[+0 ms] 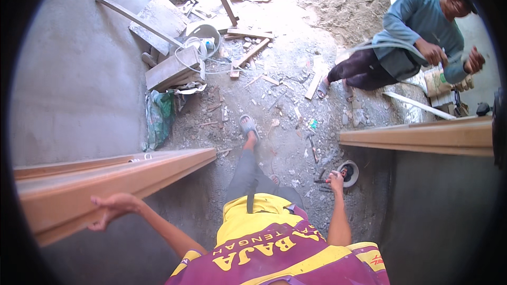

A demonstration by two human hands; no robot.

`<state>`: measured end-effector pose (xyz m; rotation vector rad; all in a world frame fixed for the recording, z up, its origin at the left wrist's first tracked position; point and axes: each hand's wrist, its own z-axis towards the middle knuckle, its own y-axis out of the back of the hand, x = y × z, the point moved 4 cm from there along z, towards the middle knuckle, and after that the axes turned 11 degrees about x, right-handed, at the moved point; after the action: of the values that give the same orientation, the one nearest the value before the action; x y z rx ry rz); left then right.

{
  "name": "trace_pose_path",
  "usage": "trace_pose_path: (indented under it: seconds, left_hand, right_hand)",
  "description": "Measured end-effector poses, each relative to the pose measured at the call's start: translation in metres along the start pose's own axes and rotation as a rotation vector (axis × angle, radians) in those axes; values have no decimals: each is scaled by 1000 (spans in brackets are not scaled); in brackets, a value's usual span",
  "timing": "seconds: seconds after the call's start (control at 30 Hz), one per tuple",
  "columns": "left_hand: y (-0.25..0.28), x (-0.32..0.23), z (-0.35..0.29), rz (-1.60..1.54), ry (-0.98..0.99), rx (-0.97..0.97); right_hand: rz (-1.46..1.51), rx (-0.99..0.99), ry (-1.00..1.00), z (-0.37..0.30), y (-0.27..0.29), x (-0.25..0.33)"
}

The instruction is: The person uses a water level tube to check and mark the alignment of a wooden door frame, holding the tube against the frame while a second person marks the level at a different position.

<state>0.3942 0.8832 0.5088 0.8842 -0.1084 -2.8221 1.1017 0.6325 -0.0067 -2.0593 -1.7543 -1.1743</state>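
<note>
My left hand (115,208) grips the outer edge of a brown wooden door frame (158,179) on the left, its fingers curled around the wood. My right hand (335,180) is closed on a small dark tool with a red part (328,181); its exact kind is hard to make out. Right beside that hand is a pale round bucket (354,177) with dark items inside. A hammer (314,149) lies on the rubble-strewn ground just beyond the bucket.
Another brown wooden frame (417,137) juts in from the right. At far right a person in a blue-grey shirt (417,16) handles a clear hose (388,45). Scrap planks (253,53), a pail (205,30) and a green sack (160,119) lie left; a sand pile (343,0) rises behind.
</note>
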Motion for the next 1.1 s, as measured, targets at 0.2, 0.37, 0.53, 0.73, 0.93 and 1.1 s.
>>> trace_pose_path:
  seconds: [0.2,0.37,0.53,0.73,0.93,1.1]
  left_hand:
    - [-119,-105,-21,-284,-324,-77]
    - [-322,-151,-111,-614,-32,1091]
    - [-443,-97,-277,-618,70,1815]
    - [-427,-20,-444,-583,935,2148]
    - [-407,52,-499,-173,1306,2048]
    - [-453,57,-515,-267,209,2407]
  right_hand:
    - [-357,79,143,47,-95,21]
    - [-228,116,-51,55,-174,145]
    - [-149,103,-40,94,-161,248]
    - [-195,10,-114,141,-139,253]
    - [-262,138,-246,187,-134,277]
    - [7,-212,-141,212,-98,335]
